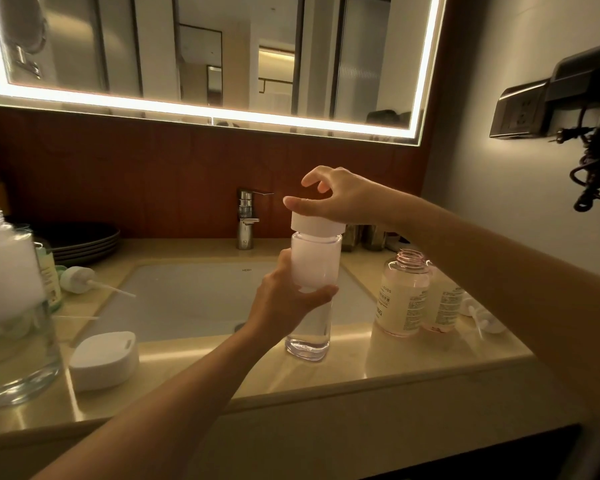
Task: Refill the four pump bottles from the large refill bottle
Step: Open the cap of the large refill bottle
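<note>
The tall clear bottle [309, 341] stands upright with its base on the counter [343, 375], on the strip in front of the sink [194, 299]. Your left hand [288, 299] grips it around the middle, thumb across the near side and fingers wrapped behind. Directly above that hand, your right hand [340, 199] sits on the bottle's white cap [312, 225]. The palm and curled fingers hold the cap from above, the thumb lies along its top, and the index finger is lifted in a hook. Clear liquid shows in the bottle below your left hand.

Just right of your left hand, and under your right forearm, two pink bottles [404, 299] stand side by side with pale labels. The nearer one's threaded neck is open. Beyond them, further right, white pump heads [485, 320] lie on the counter.

Well to the left of your left hand, across the sink, a large glass refill bottle [11, 306] stands with its mouth open. Its white lid [104, 358] lies on the counter just beside it. Behind that lie a pump head with its tube [78, 279] and a green-labelled bottle [49, 275]. Dark plates [84, 240] are stacked against the wall.

Left of your right hand is the chrome faucet [245, 220], with the lit mirror [208, 46] above.
</note>
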Tool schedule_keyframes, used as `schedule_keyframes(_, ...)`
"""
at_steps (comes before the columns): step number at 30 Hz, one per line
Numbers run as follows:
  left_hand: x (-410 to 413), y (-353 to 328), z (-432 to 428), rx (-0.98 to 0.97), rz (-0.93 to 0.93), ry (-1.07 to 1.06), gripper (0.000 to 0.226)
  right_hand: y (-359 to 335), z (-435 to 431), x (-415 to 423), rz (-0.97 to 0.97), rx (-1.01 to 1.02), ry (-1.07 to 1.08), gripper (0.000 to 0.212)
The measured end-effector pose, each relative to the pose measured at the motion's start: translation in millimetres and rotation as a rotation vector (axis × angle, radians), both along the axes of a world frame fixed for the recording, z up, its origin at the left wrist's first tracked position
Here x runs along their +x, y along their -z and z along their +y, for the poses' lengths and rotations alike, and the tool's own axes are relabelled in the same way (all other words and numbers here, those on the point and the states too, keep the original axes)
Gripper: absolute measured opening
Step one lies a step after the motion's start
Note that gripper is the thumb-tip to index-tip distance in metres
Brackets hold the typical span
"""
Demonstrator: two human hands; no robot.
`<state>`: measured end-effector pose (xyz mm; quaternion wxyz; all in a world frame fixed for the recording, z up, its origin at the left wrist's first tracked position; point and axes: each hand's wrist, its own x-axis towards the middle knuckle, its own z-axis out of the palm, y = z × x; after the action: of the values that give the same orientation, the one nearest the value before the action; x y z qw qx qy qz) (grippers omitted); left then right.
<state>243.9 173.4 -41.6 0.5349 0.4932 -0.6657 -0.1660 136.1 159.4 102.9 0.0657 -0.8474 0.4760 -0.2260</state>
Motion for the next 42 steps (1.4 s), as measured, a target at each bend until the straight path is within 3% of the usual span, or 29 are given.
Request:
schedule_keyframes(4, 0, 0, 1, -0.004, -0.001, 0.002, 0.074, 4, -1, -1, 0.042, -0.049, -0.025, 0.056)
schedule_keyframes(9, 0, 0, 1, -0.007, -0.001, 0.002, 0.075, 2, 2, -5, -0.064, 0.133, -0.128, 0.051)
schedule_keyframes(16, 0, 0, 0, -0.002, 0.007, 0.003, 0.074, 7, 1, -1, 0.121, -0.200, 0.110, 0.078)
schedule_keyframes(22, 0, 1, 0, -0.008, 0.006, 0.000, 0.074, 8, -3, -3, -0.022, -0.067, -0.056, 0.052)
schedule_keyframes(25, 1, 1, 0, -0.015, 0.001, 0.002, 0.075, 7, -3, -4, -0.124, 0.068, -0.131, 0.054)
schedule_keyframes(28, 0, 2, 0, -0.010, -0.003, -0.003, 0.075, 6, -1, -3, -0.152, -0.025, -0.076, 0.063)
schedule_keyframes(31, 1, 2, 0, -0.014, -0.004, -0.009, 0.075, 9, -2, -4, 0.007, -0.195, 0.040, 0.075)
schedule_keyframes(34, 1, 2, 0, -0.013, 0.002, -0.008, 0.074, 12, -3, -6, 0.053, -0.210, 0.030, 0.072)
schedule_keyframes(38, 1, 2, 0, -0.014, -0.002, 0.000, 0.075, 15, -4, -9, -0.070, -0.201, -0.021, 0.063)
schedule_keyframes(42, 0, 2, 0, -0.010, 0.005, -0.012, 0.075, 20, -10, -20, -0.332, -0.272, 0.063, 0.059)
